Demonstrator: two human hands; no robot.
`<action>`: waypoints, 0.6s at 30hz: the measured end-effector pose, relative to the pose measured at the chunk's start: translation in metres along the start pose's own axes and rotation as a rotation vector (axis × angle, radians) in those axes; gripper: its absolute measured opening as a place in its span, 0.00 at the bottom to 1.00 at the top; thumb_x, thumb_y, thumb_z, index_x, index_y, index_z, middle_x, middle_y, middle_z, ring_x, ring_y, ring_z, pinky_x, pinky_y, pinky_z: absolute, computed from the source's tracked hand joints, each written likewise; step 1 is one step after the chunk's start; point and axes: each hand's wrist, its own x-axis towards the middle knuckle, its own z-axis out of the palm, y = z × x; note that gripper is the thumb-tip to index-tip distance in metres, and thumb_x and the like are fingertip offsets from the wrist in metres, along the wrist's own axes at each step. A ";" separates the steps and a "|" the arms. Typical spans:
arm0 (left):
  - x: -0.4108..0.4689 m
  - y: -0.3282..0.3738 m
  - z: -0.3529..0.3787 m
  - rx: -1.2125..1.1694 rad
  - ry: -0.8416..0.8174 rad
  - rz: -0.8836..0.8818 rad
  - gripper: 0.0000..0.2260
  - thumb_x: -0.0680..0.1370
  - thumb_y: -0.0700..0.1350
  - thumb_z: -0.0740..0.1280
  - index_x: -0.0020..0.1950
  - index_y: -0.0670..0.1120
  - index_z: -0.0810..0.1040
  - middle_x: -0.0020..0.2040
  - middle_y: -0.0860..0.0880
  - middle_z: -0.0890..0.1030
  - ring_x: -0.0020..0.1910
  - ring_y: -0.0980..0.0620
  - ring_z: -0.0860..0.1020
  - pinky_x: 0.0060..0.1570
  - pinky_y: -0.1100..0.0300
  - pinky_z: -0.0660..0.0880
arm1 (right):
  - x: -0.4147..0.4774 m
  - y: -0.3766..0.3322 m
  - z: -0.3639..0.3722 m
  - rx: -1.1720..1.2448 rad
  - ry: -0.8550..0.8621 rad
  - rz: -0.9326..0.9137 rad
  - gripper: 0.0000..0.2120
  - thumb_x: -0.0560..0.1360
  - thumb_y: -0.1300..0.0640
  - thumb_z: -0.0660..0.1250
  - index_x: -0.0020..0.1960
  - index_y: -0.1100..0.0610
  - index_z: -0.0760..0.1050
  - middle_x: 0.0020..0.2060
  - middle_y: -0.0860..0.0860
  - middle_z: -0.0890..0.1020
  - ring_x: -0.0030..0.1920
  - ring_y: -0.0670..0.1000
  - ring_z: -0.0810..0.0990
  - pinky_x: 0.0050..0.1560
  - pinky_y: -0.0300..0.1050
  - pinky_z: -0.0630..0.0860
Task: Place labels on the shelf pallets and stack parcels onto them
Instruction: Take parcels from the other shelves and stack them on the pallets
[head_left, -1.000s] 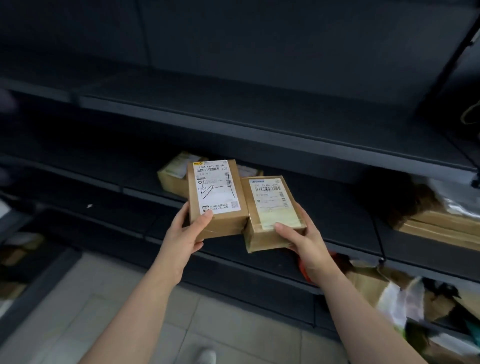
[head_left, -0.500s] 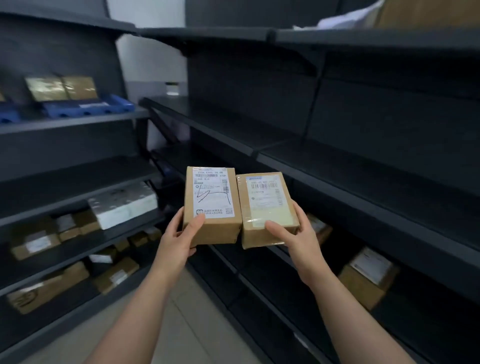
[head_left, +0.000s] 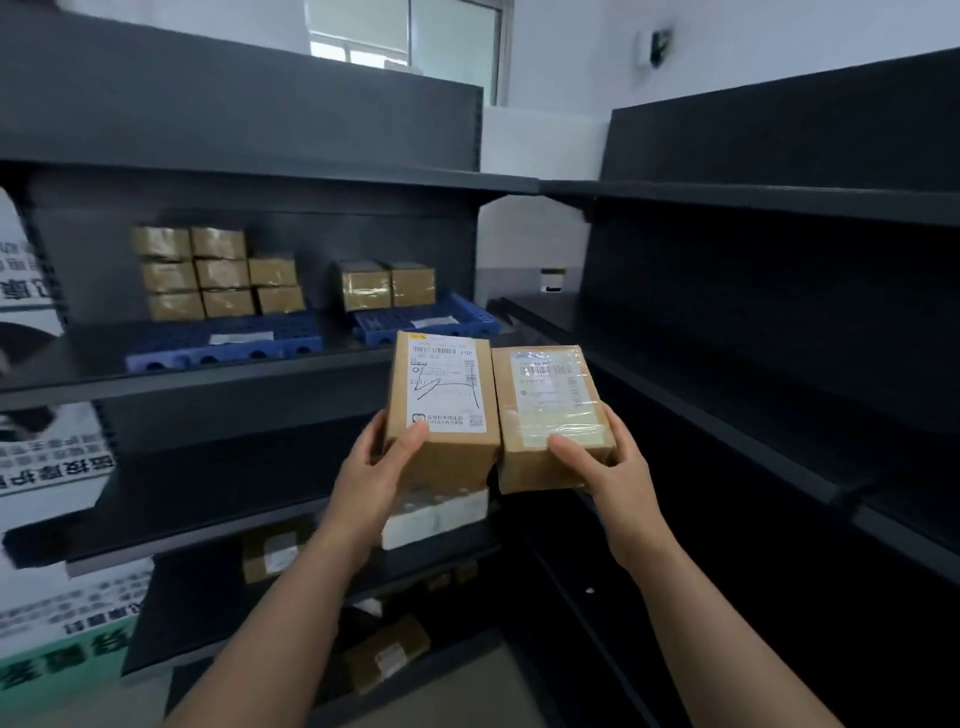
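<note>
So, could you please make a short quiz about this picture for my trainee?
1. True or false: the left hand grips the white-label parcel, and the right hand grips the taped parcel.
2. How many boxes stand on the right blue pallet? A) none B) two C) six
3. Fill in: the left blue pallet carries ___ boxes than the right one.
Key: 1 true; 2 B; 3 more.

Two held parcels (head_left: 442, 452), two blue pallets (head_left: 228, 349), two hands (head_left: 363, 475).
</note>
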 end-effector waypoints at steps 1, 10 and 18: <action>0.014 0.003 -0.006 0.002 0.008 0.003 0.30 0.73 0.61 0.66 0.73 0.57 0.64 0.61 0.53 0.76 0.56 0.53 0.76 0.50 0.56 0.74 | 0.014 0.002 0.010 0.009 -0.005 -0.004 0.29 0.69 0.51 0.76 0.66 0.40 0.70 0.56 0.39 0.80 0.57 0.43 0.79 0.54 0.42 0.78; 0.144 0.018 -0.021 0.026 0.118 0.036 0.31 0.74 0.63 0.64 0.75 0.56 0.61 0.61 0.52 0.74 0.58 0.52 0.74 0.58 0.52 0.73 | 0.157 0.024 0.064 0.040 -0.039 -0.046 0.33 0.69 0.53 0.76 0.71 0.45 0.68 0.60 0.43 0.79 0.60 0.46 0.78 0.57 0.47 0.79; 0.282 0.032 -0.013 0.030 0.272 0.123 0.33 0.71 0.67 0.65 0.74 0.56 0.65 0.63 0.52 0.76 0.60 0.52 0.74 0.65 0.46 0.70 | 0.304 0.035 0.083 0.038 -0.119 -0.090 0.23 0.72 0.53 0.73 0.64 0.42 0.70 0.55 0.40 0.79 0.55 0.43 0.78 0.46 0.38 0.75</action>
